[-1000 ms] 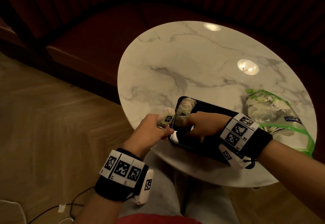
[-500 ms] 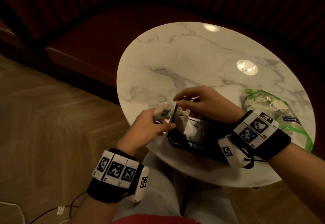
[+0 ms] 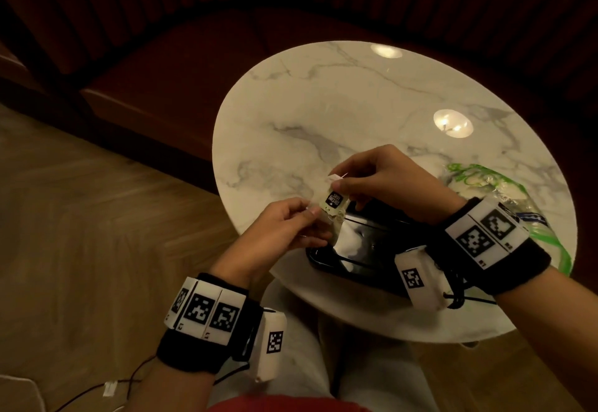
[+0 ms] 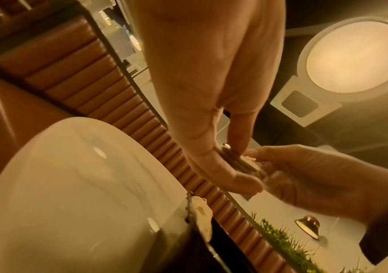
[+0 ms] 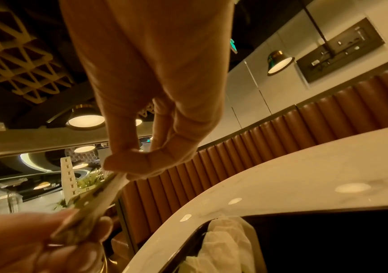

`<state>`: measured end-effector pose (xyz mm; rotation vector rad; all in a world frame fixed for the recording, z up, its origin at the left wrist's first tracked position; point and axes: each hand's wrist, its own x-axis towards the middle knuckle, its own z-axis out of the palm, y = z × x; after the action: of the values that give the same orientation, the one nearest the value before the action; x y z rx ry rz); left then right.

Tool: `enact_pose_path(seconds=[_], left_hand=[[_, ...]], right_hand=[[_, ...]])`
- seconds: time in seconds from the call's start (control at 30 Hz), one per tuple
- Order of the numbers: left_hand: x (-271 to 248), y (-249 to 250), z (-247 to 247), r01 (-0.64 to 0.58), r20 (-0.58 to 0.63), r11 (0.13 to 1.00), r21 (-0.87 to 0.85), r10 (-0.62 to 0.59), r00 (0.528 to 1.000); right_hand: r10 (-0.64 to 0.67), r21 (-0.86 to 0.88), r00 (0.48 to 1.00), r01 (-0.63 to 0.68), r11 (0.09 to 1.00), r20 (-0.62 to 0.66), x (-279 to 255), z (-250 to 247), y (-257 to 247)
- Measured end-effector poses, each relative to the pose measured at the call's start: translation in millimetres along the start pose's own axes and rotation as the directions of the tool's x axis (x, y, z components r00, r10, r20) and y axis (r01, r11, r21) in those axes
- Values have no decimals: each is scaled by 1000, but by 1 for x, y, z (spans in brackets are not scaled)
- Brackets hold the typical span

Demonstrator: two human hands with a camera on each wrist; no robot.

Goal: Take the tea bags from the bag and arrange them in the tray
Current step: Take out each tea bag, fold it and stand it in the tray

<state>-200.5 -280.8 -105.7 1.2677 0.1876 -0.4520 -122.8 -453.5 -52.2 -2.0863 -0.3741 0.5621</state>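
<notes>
Both hands hold one tea bag (image 3: 333, 202) just above the left end of the black tray (image 3: 365, 269). My left hand (image 3: 307, 217) pinches its lower left edge between thumb and fingers; my right hand (image 3: 339, 182) pinches its upper end. The sachet (image 5: 94, 201) shows edge-on between the two hands in the right wrist view, and as a thin strip (image 4: 239, 160) in the left wrist view. Another white tea bag (image 3: 351, 240) lies in the tray's left end (image 5: 221, 240). The clear zip bag (image 3: 485, 185) with green print lies at the table's right, behind my right wrist.
The round marble table (image 3: 323, 114) has bare surface behind and left of the tray. A dark red padded bench (image 3: 161, 65) curves round the far side. Wooden floor (image 3: 81, 217) lies to the left, with a cable (image 3: 97, 389) near my left arm.
My right hand has risen out of the tray and taken the upper end of the tea bag that my left hand held beside the tray; both hands now hold it higher.
</notes>
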Motion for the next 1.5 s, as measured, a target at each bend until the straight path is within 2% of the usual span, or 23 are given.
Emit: enact_pose_path(seconds=[0.1, 0.27, 0.4, 0.53, 0.63, 0.77, 0.87, 1.07, 1.2, 1.37, 1.5], left_hand=[[1, 1, 3, 13, -45, 992, -126, -18, 999], [2, 1, 3, 5, -109, 980, -201, -27, 994], [3, 1, 3, -6, -167, 975, -221, -32, 985], [5, 1, 4, -16, -168, 979, -202, -19, 986], [6, 0, 3, -23, -207, 992, -123, -3, 978], [9, -7, -3, -24, -303, 974, 225, 93, 949], [11, -13, -8, -6, -265, 924, 383, 116, 957], [14, -21, -8, 55, -192, 871, 487, 45, 980], [14, -25, -7, 75, -210, 864, 499, 36, 977], [14, -27, -9, 53, -215, 860, 507, 67, 974], [15, -26, -7, 53, -198, 855, 515, 59, 978]], right_hand=[[70, 111, 997, -69, 991, -9, 0, 2, 1], [124, 205, 992, -120, 971, -8, 1, 7, 4], [99, 248, 995, -103, 963, 29, -4, 11, 2], [78, 191, 997, -71, 979, -27, -3, 9, 4], [49, 121, 997, -43, 992, -51, -3, 7, 7], [49, 43, 999, -48, 998, -24, -3, 0, 11], [49, -123, 997, -41, 992, 58, -2, -5, 16], [120, -408, 949, 10, 913, 291, 1, -2, 24], [165, -464, 913, 30, 885, 374, 8, 11, 33], [90, -528, 961, 65, 847, 262, 19, 24, 42], [33, -443, 985, 45, 895, 167, 21, 24, 45]])
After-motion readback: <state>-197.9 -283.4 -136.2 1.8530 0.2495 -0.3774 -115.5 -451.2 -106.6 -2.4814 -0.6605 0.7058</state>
